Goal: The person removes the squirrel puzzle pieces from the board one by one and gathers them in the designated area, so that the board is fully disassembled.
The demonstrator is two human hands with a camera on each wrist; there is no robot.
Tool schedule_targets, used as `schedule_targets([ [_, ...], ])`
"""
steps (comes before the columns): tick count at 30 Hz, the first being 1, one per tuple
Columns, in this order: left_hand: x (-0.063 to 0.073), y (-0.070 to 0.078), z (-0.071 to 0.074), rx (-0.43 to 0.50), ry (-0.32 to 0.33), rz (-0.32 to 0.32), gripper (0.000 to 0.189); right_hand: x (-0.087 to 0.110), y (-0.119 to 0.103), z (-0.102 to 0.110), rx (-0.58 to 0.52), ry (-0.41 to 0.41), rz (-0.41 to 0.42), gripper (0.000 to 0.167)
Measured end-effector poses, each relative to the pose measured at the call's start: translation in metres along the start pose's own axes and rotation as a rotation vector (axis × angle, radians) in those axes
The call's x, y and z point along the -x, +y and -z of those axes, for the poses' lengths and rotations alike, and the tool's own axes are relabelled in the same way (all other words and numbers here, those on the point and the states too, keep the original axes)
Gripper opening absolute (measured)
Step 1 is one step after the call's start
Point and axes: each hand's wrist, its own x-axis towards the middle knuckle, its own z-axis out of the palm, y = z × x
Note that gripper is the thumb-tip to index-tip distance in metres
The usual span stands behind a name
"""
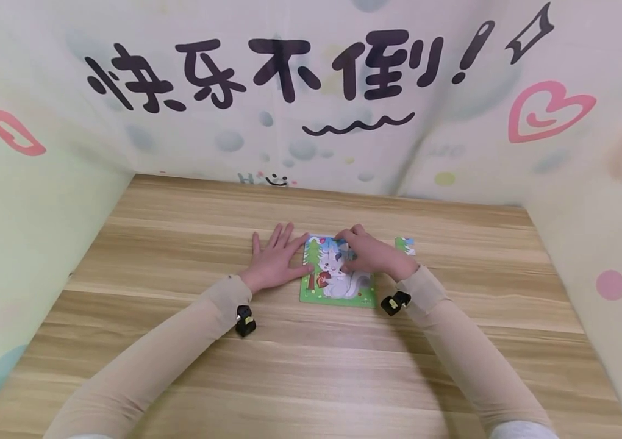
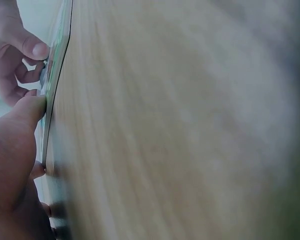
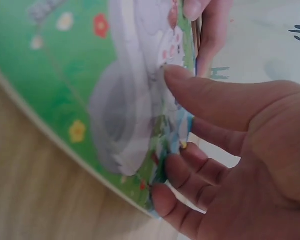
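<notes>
A jigsaw puzzle with a grey-white squirrel on green ground lies flat on the table. My left hand rests spread at its left side, the thumb over the puzzle's edge and the other fingers on the wood. Over the upper right part, my right hand bends its fingers and thumb around a puzzle piece at the puzzle's surface. That piece's outline is mostly hidden by the fingers. To the right of the puzzle, partly behind the right wrist, lies a loose puzzle piece in green, white and blue.
The wood-grain table runs back to a printed cloth wall with black lettering. Similar cloth hangs on both sides. A small black device is strapped under the left wrist, another device under the right.
</notes>
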Motion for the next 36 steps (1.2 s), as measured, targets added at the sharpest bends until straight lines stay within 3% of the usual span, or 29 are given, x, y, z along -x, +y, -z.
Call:
schedule_targets([
  [6, -0.003, -0.002, -0.003, -0.004, 0.004, 0.004, 0.086, 0.004, 0.005, -0.005, 0.044, 0.058, 0.06, 0.064],
  [19, 0.003, 0.005, 0.007, -0.027, -0.017, -0.003, 0.084, 0.014, 0.007, -0.012, 0.148, 0.151, 0.134, 0.06],
  [36, -0.001, 0.0, -0.001, -0.008, -0.016, 0.001, 0.086, 0.013, 0.014, -0.015, 0.127, 0.181, 0.198, 0.053],
])
